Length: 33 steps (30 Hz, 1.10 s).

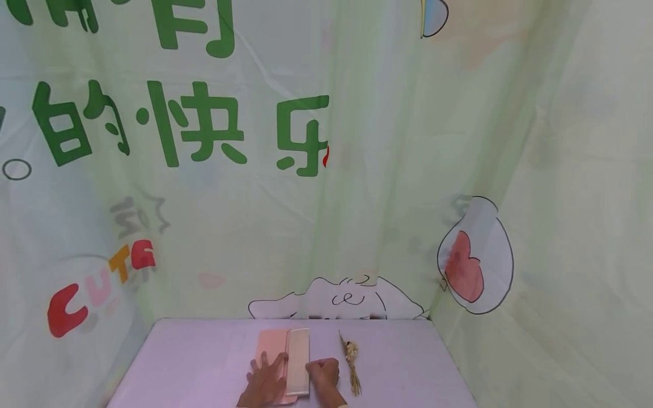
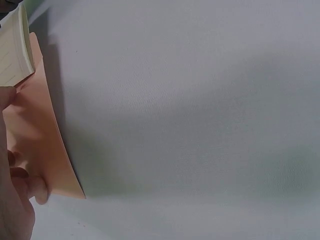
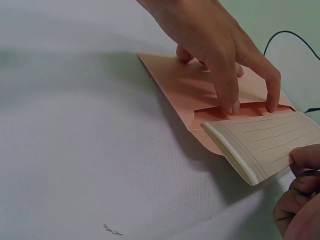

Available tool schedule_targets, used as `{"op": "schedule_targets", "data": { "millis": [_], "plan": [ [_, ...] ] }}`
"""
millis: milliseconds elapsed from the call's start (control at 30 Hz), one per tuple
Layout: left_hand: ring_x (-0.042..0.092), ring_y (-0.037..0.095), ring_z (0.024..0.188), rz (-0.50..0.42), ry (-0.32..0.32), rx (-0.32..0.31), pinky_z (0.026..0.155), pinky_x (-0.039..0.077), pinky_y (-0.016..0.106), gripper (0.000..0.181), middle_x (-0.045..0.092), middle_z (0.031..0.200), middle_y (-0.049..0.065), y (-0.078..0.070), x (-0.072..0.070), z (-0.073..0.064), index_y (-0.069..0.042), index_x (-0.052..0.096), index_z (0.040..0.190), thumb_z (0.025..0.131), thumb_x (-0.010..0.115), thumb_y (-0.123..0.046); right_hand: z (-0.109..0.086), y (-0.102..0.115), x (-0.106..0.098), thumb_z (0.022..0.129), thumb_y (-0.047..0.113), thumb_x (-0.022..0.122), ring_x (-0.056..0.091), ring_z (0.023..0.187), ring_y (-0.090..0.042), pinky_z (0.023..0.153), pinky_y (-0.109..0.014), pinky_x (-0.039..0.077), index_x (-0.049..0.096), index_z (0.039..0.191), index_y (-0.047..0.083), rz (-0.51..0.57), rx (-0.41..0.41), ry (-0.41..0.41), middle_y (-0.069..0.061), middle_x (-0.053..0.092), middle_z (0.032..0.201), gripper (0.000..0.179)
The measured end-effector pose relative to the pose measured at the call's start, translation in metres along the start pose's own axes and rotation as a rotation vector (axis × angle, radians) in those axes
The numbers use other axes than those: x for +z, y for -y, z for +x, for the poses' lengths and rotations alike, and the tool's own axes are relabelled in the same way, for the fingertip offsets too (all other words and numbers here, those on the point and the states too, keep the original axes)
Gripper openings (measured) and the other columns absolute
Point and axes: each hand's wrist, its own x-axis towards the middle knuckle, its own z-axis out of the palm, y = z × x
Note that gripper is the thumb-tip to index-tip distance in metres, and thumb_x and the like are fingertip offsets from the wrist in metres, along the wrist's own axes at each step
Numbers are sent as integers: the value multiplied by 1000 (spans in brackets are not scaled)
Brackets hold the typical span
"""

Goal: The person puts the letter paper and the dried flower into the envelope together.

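A pink envelope [image 1: 271,340] lies on the table with its mouth and flap toward the right. My left hand [image 1: 263,382] rests on it with spread fingers; in the right wrist view, two fingertips touch the edge of the envelope's opening [image 3: 255,108]. My right hand [image 1: 325,374] pinches the right edge of a folded sheet of lined cream letter paper [image 3: 270,142] between thumb and curled fingers. Lying along the opening, the folded paper overlaps the flap. In the left wrist view, the paper [image 2: 14,52] shows beside the envelope [image 2: 37,135].
To the right of my right hand lies a small bunch of dried flowers [image 1: 352,357]. The table [image 1: 194,351] has a pale cloth. Printed curtains [image 1: 214,226] hang behind it and at both sides. A small pale sprig bit [image 3: 112,230] lies on the cloth.
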Motion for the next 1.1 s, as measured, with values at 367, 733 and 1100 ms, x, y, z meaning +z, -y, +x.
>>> {"op": "schedule_targets", "data": {
  "millis": [367, 733, 1100],
  "plan": [
    [44, 76, 131, -27, -58, 23, 97, 39, 90, 51, 45, 153, 46, 5, 2, 8, -24, 56, 143, 94, 71, -24, 3, 1, 8, 68, 3, 79, 62, 70, -22, 69, -36, 54, 71, 74, -2, -23, 30, 25, -11, 71, 73, 12],
    [46, 68, 132, -30, 19, -42, 99, 41, 83, 52, 45, 156, 41, 1, -3, 6, -23, 59, 145, 93, 68, -24, 0, 2, 15, 71, 0, 80, 64, 69, -21, 67, -35, 55, 70, 77, -4, -57, 50, 69, -10, 71, 72, 12],
    [51, 62, 122, -8, -9, -15, 89, 45, 77, 54, 48, 150, 41, 4, -3, 5, -23, 57, 145, 93, 68, -25, -7, 12, 22, 76, -2, 83, 65, 72, -23, 72, -39, 57, 66, 85, -3, -83, 107, 91, -13, 69, 78, 19]
  ]
}}
